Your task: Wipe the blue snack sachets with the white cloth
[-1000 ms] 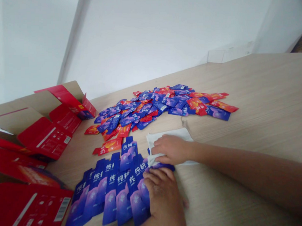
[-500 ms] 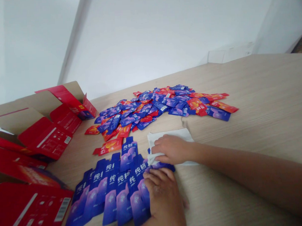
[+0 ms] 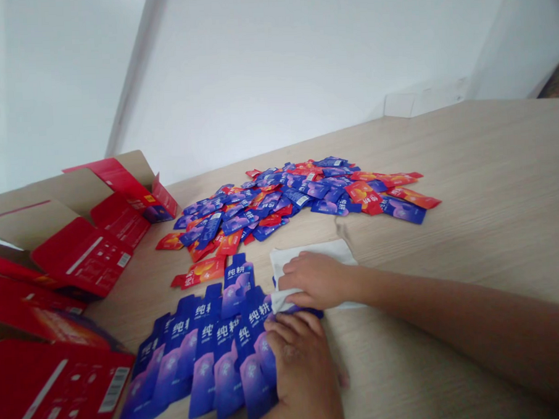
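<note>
My right hand (image 3: 317,281) presses a folded white cloth (image 3: 341,250) down on the tabletop and grips it with bent fingers. The cloth's front edge lies over the end of a blue sachet (image 3: 315,311). Right below it, my left hand (image 3: 302,360) is closed, its fingers curled over that sachet and its neighbours; the thumb side is hidden. To the left, several blue-purple sachets (image 3: 203,361) overlap in a fanned row, printed faces up. One more blue sachet (image 3: 238,285) lies at the top of this row.
A loose heap of blue and red-orange sachets (image 3: 288,197) spreads across the table (image 3: 470,226) behind my hands. Opened red cartons (image 3: 84,255) stand along the left side, one close to the row. A white box (image 3: 423,98) sits at the back against the white wall.
My right hand and the cloth have shifted very slightly to the left. My left hand and the sachets stay practically where they were.
</note>
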